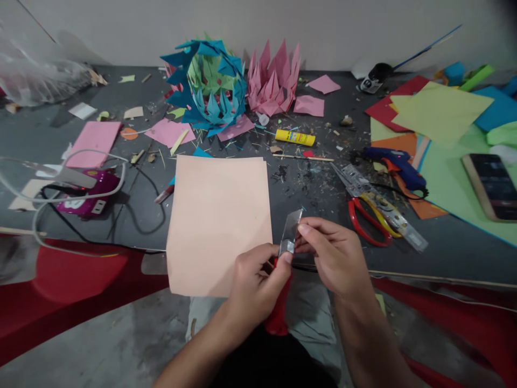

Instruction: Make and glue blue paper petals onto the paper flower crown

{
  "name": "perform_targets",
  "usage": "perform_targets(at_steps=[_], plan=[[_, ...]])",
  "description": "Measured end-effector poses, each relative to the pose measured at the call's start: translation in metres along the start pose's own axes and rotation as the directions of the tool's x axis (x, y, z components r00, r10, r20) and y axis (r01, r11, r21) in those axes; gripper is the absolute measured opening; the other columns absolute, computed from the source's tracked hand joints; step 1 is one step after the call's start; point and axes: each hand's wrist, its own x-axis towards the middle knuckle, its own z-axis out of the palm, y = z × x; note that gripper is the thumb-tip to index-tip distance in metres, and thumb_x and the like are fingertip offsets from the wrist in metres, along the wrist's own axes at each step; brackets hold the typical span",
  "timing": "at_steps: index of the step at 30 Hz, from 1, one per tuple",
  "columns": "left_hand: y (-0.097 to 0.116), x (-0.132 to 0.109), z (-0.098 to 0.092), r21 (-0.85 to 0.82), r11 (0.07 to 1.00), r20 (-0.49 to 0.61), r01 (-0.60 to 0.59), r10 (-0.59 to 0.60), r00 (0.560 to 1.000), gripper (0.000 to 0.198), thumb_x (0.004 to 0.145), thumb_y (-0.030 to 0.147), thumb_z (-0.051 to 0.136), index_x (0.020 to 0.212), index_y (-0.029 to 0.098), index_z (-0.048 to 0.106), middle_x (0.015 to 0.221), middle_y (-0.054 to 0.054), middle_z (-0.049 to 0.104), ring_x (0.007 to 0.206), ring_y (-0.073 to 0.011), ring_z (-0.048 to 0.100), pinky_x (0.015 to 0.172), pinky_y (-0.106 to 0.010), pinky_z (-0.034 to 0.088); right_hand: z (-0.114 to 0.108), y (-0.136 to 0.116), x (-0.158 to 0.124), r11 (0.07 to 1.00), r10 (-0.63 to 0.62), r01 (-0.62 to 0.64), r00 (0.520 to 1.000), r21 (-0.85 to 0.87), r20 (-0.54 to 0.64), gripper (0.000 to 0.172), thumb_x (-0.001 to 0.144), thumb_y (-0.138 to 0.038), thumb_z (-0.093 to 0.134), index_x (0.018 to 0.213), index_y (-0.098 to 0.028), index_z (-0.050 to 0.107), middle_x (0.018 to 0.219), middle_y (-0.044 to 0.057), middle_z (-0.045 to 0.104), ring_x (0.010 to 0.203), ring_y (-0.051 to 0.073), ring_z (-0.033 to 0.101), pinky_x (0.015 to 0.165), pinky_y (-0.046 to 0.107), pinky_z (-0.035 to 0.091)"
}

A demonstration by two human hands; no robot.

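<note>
Above my lap, my left hand (262,275) is closed around the neck of a red-handled knife (291,226) with a broad grey metal blade pointing up and away. The thumb presses on the metal just below the blade. My right hand (333,250) pinches the blade's right edge between thumb and fingers; the exact contact of the fingers behind it is hidden. Left of the knife lies a stack of peach paper (222,215), hanging over the table's front edge. My left wrist covers its lower right corner.
Blue (218,91) and pink folded-paper rings (274,81) stand at the back. A glue stick (294,137), scissors (369,215), clear ruler (388,210), blue glue gun (398,164), coloured sheets (440,110) and phone (490,186) lie right. A purple power adapter (91,191) with cables sits left.
</note>
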Motion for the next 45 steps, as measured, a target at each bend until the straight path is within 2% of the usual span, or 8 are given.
perform_targets(at_steps=[4, 9, 16, 19, 30, 35, 40, 45], plan=[[0.0, -0.0002, -0.0007, -0.08, 0.995, 0.03, 0.062, -0.059, 0.998, 0.027, 0.085, 0.027, 0.048, 0.062, 0.014, 0.054, 0.052, 0.004, 0.044, 0.045, -0.0052, 0.037, 0.042, -0.016, 0.028, -0.0015, 0.0005, 0.0019, 0.993, 0.041, -0.042, 0.999, 0.112, 0.011, 0.013, 0.074, -0.033, 0.068, 0.072, -0.02, 0.07, 0.063, -0.002, 0.066, 0.053, 0.009, 0.063, 0.046, 0.016, 0.054], [-0.0013, 0.0001, -0.0013, -0.094, 0.993, 0.029, 0.077, -0.074, 0.997, 0.028, 0.085, 0.028, 0.047, 0.062, 0.014, 0.054, 0.051, 0.004, 0.042, 0.044, -0.0052, 0.036, 0.041, -0.016, 0.028, -0.0023, 0.0011, 0.0022, 0.995, 0.019, -0.021, 1.0, 0.095, 0.022, 0.009, 0.074, -0.03, 0.069, 0.076, -0.022, 0.071, 0.063, -0.003, 0.067, 0.054, 0.009, 0.064, 0.048, 0.015, 0.055], [-0.0042, 0.0015, 0.0, 0.131, 0.987, -0.024, -0.095, 0.099, 0.995, 0.025, 0.083, 0.021, 0.049, 0.06, 0.013, 0.053, 0.052, 0.004, 0.045, 0.046, -0.005, 0.038, 0.044, -0.016, 0.029, -0.0016, 0.0011, 0.0036, 0.999, -0.033, 0.033, 0.999, -0.036, -0.011, 0.012, 0.072, -0.031, 0.07, 0.075, -0.02, 0.071, 0.061, -0.001, 0.067, 0.054, 0.011, 0.064, 0.049, 0.019, 0.056], [-0.0055, 0.0016, 0.0015, 0.148, 0.98, -0.03, -0.135, 0.141, 0.99, 0.024, 0.083, 0.02, 0.049, 0.06, 0.013, 0.053, 0.052, 0.004, 0.045, 0.046, -0.0048, 0.038, 0.043, -0.016, 0.029, -0.0013, 0.0001, 0.0031, 0.996, -0.059, 0.058, 0.998, -0.072, -0.024, 0.011, 0.074, -0.03, 0.067, 0.076, -0.019, 0.07, 0.062, -0.002, 0.067, 0.054, 0.011, 0.064, 0.05, 0.019, 0.056], [-0.0044, 0.0017, 0.0002, -0.009, 1.0, -0.008, -0.005, 0.005, 1.0, 0.026, 0.084, 0.024, 0.049, 0.062, 0.013, 0.057, 0.051, 0.003, 0.049, 0.044, -0.0049, 0.039, 0.04, -0.016, 0.029, -0.0025, 0.0, 0.0019, 1.0, -0.026, 0.026, 1.0, -0.012, 0.003, 0.014, 0.077, -0.034, 0.064, 0.077, -0.021, 0.07, 0.065, -0.002, 0.066, 0.053, 0.009, 0.063, 0.048, 0.016, 0.055], [-0.0042, 0.0018, 0.0002, -0.011, 1.0, -0.003, -0.006, 0.006, 1.0, 0.025, 0.085, 0.024, 0.048, 0.065, 0.013, 0.059, 0.052, 0.003, 0.049, 0.044, -0.0048, 0.04, 0.04, -0.015, 0.029, -0.0019, 0.0002, 0.0024, 0.999, -0.034, 0.034, 0.999, -0.019, 0.031, 0.013, 0.073, -0.034, 0.068, 0.074, -0.021, 0.071, 0.063, -0.002, 0.068, 0.055, 0.01, 0.064, 0.05, 0.017, 0.055], [-0.0022, 0.0031, 0.0007, 0.069, 0.995, -0.029, -0.078, 0.08, 0.996, 0.022, 0.082, 0.019, 0.049, 0.063, 0.012, 0.058, 0.052, 0.003, 0.049, 0.045, -0.0045, 0.039, 0.042, -0.015, 0.03, -0.0011, 0.0001, 0.0034, 0.99, -0.077, 0.077, 0.997, -0.116, 0.009, 0.011, 0.069, -0.031, 0.071, 0.071, -0.021, 0.071, 0.063, -0.001, 0.068, 0.053, 0.011, 0.063, 0.049, 0.019, 0.055], [-0.0034, 0.0019, 0.0017, -0.011, 1.0, -0.01, -0.013, 0.013, 1.0, 0.024, 0.084, 0.022, 0.049, 0.065, 0.012, 0.059, 0.051, 0.003, 0.049, 0.044, -0.0045, 0.038, 0.041, -0.015, 0.029, -0.0029, 0.0027, 0.0027, 0.996, -0.052, 0.053, 0.998, -0.071, 0.027, 0.013, 0.073, -0.033, 0.068, 0.074, -0.021, 0.072, 0.063, 0.0, 0.068, 0.056, 0.013, 0.065, 0.05, 0.021, 0.056]])
